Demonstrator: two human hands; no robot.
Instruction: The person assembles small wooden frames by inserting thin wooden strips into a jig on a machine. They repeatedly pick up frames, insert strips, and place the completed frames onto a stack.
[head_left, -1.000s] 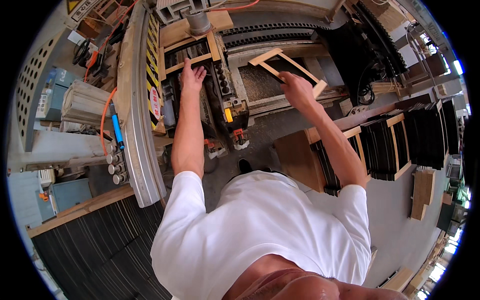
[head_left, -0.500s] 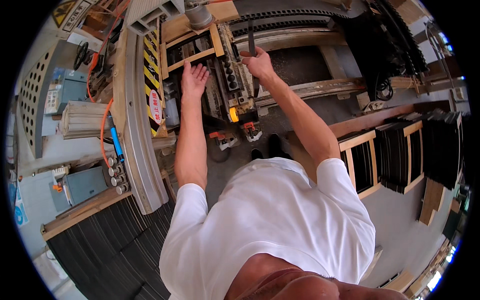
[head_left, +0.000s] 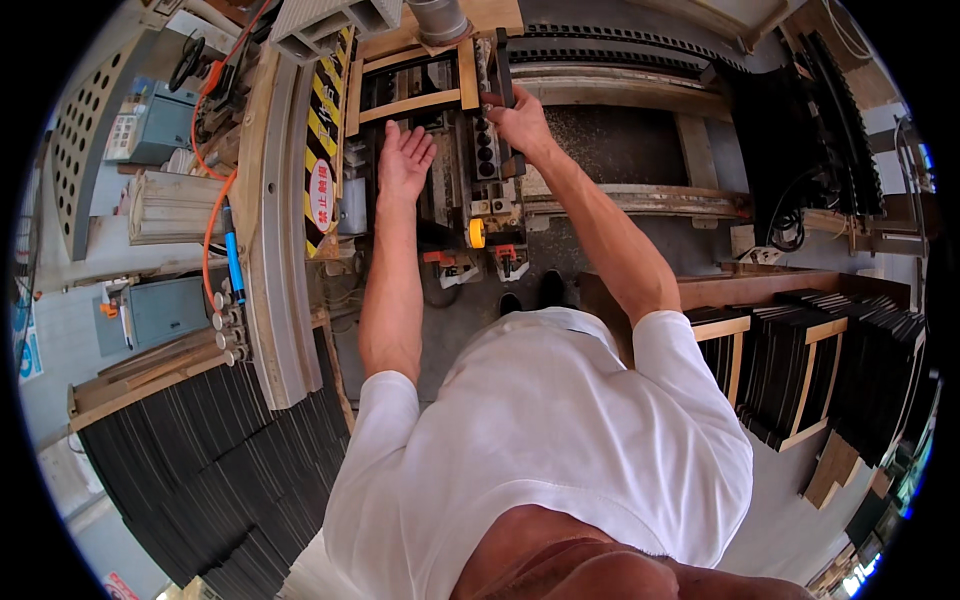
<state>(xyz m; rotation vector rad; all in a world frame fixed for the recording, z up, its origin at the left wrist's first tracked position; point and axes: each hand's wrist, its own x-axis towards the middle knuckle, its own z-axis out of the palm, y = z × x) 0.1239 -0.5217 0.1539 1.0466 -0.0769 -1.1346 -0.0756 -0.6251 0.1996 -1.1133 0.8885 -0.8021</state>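
a pile of black pieces (head_left: 220, 450) at left is too dense for us to count. our left hand (head_left: 405, 165), open and empty, is just beside one pale wooden frame (head_left: 410, 106), seemingly already placed on the machine (head_left: 490, 208). our right hand (head_left: 518, 122) grips one dark frame (head_left: 503, 70), apparently not yet set down. black stacks (head_left: 768, 375) stand rightmost, uncountable.

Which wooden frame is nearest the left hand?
The pale frame lying flat on the machine, just beyond the left hand; the dark one in the right hand shows edge-on, and the others are stacked at the person's right.
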